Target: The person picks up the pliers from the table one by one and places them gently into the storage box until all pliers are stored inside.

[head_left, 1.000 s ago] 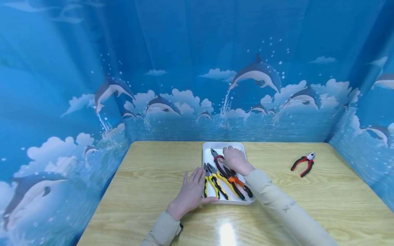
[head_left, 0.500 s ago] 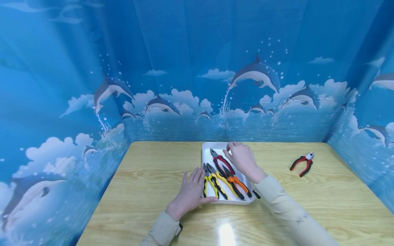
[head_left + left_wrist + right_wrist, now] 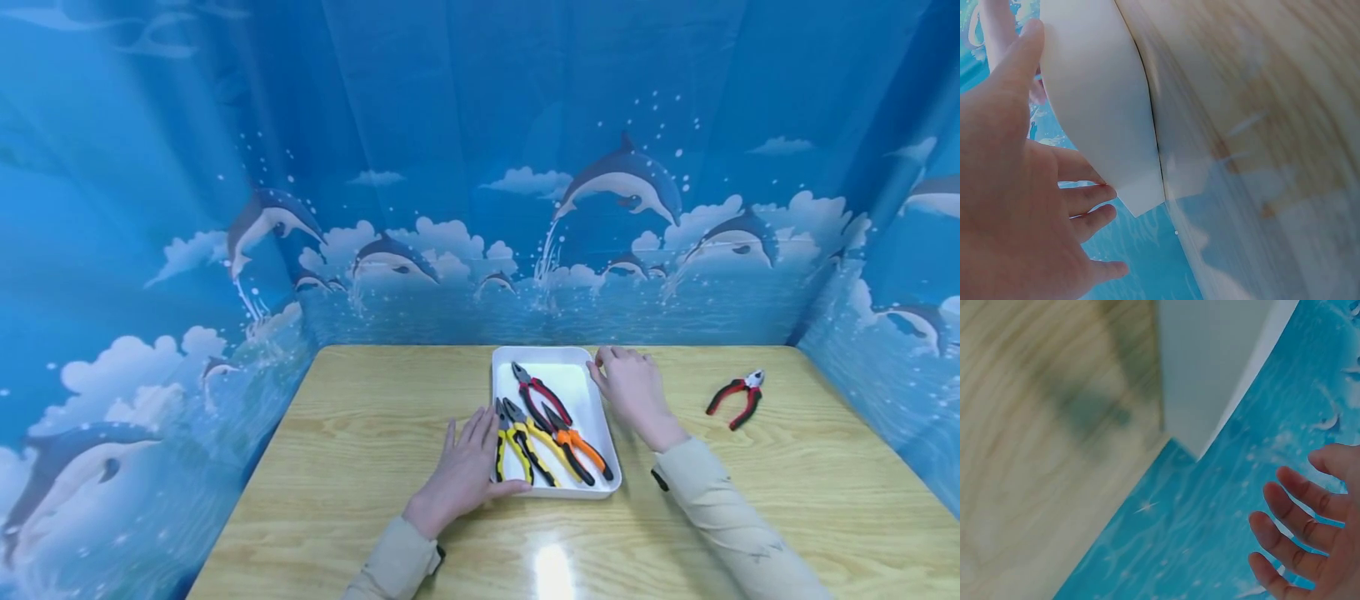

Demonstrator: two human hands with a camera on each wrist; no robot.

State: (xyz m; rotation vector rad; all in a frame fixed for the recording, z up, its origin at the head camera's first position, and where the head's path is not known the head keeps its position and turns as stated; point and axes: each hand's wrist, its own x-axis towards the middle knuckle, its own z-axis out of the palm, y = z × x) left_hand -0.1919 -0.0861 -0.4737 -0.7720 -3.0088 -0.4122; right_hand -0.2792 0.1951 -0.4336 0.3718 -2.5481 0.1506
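Observation:
A white tray [image 3: 583, 379] stands on the table. In it lie red-and-black pliers [image 3: 536, 388] at the back, yellow-and-black pliers [image 3: 553, 450] in front and orange-and-black pliers [image 3: 575, 439] at the right. My left hand [image 3: 461, 475] rests against the tray's left side, its thumb stretched along the front rim; in the left wrist view fingertips touch the white wall. Just off the tray's back right side is my right hand [image 3: 637, 393]. The right wrist view shows its loosely bent fingers [image 3: 1300, 515] apart from the tray, holding nothing.
Another pair of red-and-black pliers [image 3: 738, 400] lies on the table [image 3: 375, 433] to the right of my right hand. A blue curtain [image 3: 450, 167] printed with dolphins stands behind the table and along both sides.
My right hand has drawn back from over the pliers in the tray and moved right, past the tray's right rim. The pliers and my left hand look unmoved.

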